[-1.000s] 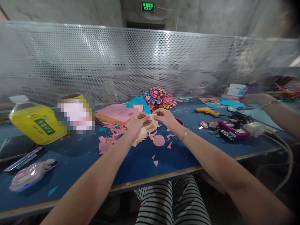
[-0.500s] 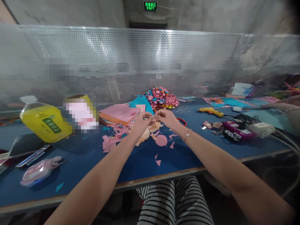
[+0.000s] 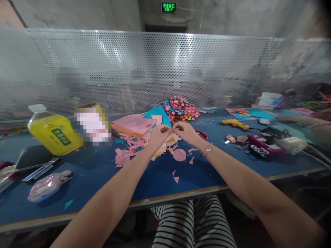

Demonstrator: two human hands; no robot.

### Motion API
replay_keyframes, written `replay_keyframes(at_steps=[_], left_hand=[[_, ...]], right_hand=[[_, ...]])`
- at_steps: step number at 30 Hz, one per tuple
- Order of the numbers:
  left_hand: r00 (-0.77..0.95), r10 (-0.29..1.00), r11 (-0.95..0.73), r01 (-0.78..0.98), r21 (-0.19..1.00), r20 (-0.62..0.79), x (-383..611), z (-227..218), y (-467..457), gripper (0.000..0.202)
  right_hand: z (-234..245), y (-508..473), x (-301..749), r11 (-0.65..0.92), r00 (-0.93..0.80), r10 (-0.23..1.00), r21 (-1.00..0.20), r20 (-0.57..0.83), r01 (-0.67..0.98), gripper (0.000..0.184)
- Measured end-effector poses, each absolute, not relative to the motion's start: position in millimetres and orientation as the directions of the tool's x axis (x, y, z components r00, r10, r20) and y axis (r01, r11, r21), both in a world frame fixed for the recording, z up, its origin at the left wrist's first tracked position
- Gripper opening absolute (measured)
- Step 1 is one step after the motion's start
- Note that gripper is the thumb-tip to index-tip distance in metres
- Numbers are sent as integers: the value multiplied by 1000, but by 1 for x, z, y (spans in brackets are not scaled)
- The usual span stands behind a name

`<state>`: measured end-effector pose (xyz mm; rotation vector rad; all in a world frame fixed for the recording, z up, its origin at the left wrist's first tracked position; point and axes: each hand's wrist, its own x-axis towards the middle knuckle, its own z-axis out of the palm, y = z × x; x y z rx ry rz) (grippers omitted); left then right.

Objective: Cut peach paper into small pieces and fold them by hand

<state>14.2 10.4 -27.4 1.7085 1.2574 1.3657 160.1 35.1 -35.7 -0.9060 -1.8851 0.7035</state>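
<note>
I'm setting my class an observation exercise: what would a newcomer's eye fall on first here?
Probably the yellow bottle on the left of the blue table, then the bright heap of paper bits at the back, near the metal screen. The left hand and right hand, close together mid-table, also draw the eye, as does the green exit sign glowing above the screen.

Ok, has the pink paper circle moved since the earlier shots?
No. The pink paper circle shows no visible shift either way against the table's front edge.
</note>
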Motion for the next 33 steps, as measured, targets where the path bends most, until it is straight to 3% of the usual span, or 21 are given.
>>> replay_keyframes(at_steps=[9,17,33], left_hand=[[20,894,-401,480,780,447,11,-23,9,9],[63,927,-367,355,860,370,6,-29,18,8],[3,961,-272,200,941,277,8,-22,9,10]], right_hand=[[-39,43,165,550,-353,823,-780,445,298,18],[-36,43,168,486,-290,865,-828,409,281,24],[-39,45,166,321,-238,922,-947,305,27,22]])
